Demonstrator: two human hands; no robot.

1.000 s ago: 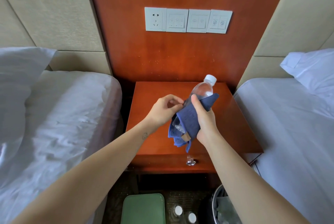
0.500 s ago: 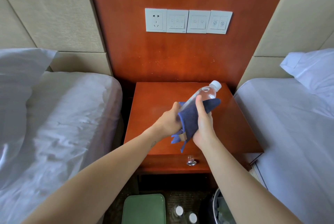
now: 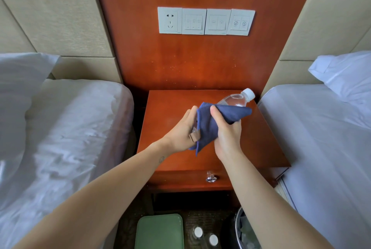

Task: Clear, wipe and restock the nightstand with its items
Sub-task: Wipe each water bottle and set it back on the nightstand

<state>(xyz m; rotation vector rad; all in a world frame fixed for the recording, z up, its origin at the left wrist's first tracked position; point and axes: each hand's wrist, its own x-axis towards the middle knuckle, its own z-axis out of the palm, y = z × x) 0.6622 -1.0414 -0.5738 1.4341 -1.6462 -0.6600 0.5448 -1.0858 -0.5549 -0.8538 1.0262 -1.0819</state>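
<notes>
Blue cloth (image 3: 208, 126) wraps bottle (image 3: 233, 100) | axis slanted, cap far-right | left hand (image 3: 178, 134) grips bottle, right hand (image 3: 226, 136) cloth

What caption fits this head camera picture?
Left hand grips a water bottle; right hand wraps it in blue cloth over the nightstand.

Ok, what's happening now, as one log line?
step: wipe water bottle | left hand: grips bottle base | right hand: grips blue cloth round bottle | over nightstand

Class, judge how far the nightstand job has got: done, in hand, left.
Done: the nightstand top looks cleared. In hand: the left hand holds a bottle while the right hand grips a blue cloth round it. Left: two bottles on the floor await restocking.
</notes>
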